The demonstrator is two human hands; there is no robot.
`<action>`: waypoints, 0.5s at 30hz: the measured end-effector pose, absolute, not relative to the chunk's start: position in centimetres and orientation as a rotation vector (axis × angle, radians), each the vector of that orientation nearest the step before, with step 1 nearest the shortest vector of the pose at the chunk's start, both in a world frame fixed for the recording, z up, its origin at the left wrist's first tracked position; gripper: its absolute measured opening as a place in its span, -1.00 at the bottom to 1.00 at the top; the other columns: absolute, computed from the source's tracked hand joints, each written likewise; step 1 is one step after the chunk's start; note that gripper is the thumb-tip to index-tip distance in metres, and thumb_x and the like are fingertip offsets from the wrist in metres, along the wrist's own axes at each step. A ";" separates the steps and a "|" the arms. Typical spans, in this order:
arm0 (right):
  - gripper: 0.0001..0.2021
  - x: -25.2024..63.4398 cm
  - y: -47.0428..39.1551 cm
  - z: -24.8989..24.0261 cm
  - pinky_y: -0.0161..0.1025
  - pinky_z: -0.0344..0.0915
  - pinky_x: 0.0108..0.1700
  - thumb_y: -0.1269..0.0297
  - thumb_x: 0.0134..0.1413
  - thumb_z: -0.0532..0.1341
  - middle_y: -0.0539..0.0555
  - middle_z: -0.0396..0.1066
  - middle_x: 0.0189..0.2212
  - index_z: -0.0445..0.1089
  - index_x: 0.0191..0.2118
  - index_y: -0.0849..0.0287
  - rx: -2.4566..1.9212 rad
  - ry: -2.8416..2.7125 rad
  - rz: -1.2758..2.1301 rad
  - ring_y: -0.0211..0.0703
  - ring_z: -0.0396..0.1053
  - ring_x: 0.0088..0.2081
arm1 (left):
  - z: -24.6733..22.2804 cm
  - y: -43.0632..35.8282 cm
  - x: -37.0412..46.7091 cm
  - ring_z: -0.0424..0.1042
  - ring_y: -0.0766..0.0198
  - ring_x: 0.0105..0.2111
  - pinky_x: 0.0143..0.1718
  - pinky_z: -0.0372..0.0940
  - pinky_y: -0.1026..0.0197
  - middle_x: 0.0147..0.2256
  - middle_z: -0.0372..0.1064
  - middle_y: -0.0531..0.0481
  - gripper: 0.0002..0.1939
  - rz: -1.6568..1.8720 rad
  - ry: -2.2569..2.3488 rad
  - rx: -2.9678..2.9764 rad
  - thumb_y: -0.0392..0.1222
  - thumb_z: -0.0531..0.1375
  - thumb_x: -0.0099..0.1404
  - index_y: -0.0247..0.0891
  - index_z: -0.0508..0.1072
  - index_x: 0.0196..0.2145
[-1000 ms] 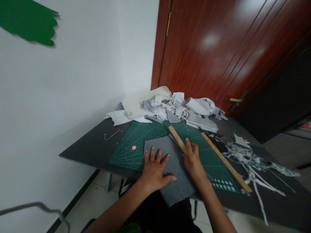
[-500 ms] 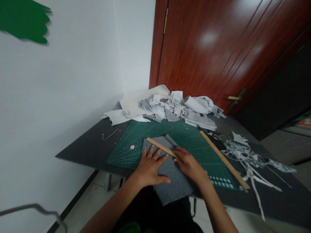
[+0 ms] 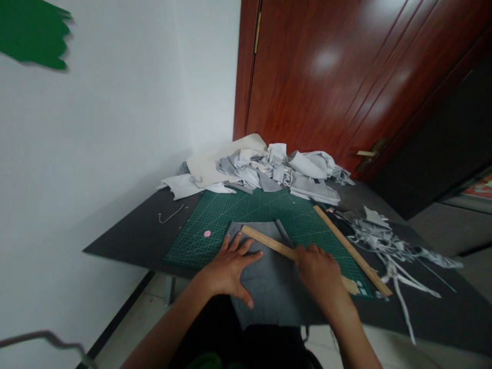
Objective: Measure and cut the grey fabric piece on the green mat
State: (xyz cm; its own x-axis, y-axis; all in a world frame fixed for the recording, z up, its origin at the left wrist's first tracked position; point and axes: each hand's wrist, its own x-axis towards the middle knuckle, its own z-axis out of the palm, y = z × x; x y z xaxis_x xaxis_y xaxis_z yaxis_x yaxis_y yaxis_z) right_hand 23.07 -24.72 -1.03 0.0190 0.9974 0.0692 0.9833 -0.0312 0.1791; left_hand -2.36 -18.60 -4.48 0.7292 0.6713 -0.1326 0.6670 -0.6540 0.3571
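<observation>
A piece of grey fabric (image 3: 271,294) lies on the green cutting mat (image 3: 192,245), and its lower end hangs over the table's near edge. My left hand (image 3: 226,271) rests flat on the fabric's left side with fingers spread. A wooden ruler (image 3: 269,242) slants across the fabric, running under my right hand (image 3: 318,274), whose fingers are closed round it. The ruler's near end shows again past the wrist, over the mat. Along the fabric's upper right edge is a narrow folded strip (image 3: 284,231).
A second wooden ruler (image 3: 349,248) lies along the mat's right side. Pale and grey fabric scraps (image 3: 249,166) are heaped at the back of the dark table (image 3: 126,243); shredded strips (image 3: 380,238) lie to the right. A small pink piece (image 3: 207,233) sits on the mat.
My right hand has moved right and nearer, and the ruler has slid that way with it. The grey fabric has turned and lies straighter. My left hand stays spread on it.
</observation>
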 end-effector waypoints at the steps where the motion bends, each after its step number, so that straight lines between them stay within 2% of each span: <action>1: -0.82 22.4 -24.7 -1.1 0.00 0.35 -0.13 0.47 0.25 0.19 0.31 0.53 -0.21 0.51 -0.10 0.22 2.189 2.158 0.284 0.24 0.54 -0.13 | -4.5 -18.5 -2.4 -0.43 -0.40 0.46 0.33 -0.50 -0.53 0.48 -0.26 -0.21 0.23 0.010 1.020 2.549 0.53 0.37 -0.11 0.09 0.10 0.43; 7: -0.76 17.7 -23.5 -3.8 -0.09 0.42 -0.20 0.48 0.36 0.04 0.29 0.55 -0.17 0.40 0.00 0.23 2.182 2.442 -0.041 0.12 0.56 -0.17 | -3.7 -18.3 -2.3 -0.39 -0.34 0.47 0.36 -0.46 -0.50 0.48 -0.21 -0.17 0.12 -0.004 0.954 2.543 0.47 0.38 -0.04 0.05 0.19 0.40; 13: -0.48 16.2 -24.1 -4.8 -0.05 0.45 -0.07 0.69 0.13 0.01 0.31 0.53 0.00 0.31 0.17 0.20 2.153 2.586 -0.050 0.14 0.53 -0.02 | -4.1 -18.1 -2.3 -0.29 -0.31 0.47 0.37 -0.41 -0.49 0.47 -0.13 -0.14 0.03 0.101 0.894 2.567 0.41 0.38 0.03 0.10 0.20 0.38; 15: -0.49 17.1 -24.2 -4.3 -0.03 0.44 -0.07 0.68 0.13 0.02 0.28 0.54 0.00 0.36 0.12 0.14 2.106 2.591 -0.046 0.15 0.53 -0.02 | -4.2 -18.1 -2.3 -0.26 -0.30 0.47 0.37 -0.41 -0.49 0.46 -0.06 -0.09 -0.04 0.154 0.856 2.573 0.40 0.38 0.05 0.13 0.26 0.34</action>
State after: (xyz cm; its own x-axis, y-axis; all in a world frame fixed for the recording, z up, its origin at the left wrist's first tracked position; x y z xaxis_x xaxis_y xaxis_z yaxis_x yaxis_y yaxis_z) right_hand 17.07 -24.18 -4.33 -0.1926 0.9719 0.1355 0.9665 0.2117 -0.1452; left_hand -2.28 -18.05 -4.22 0.8038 0.5942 -0.0277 0.5474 -0.7207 0.4254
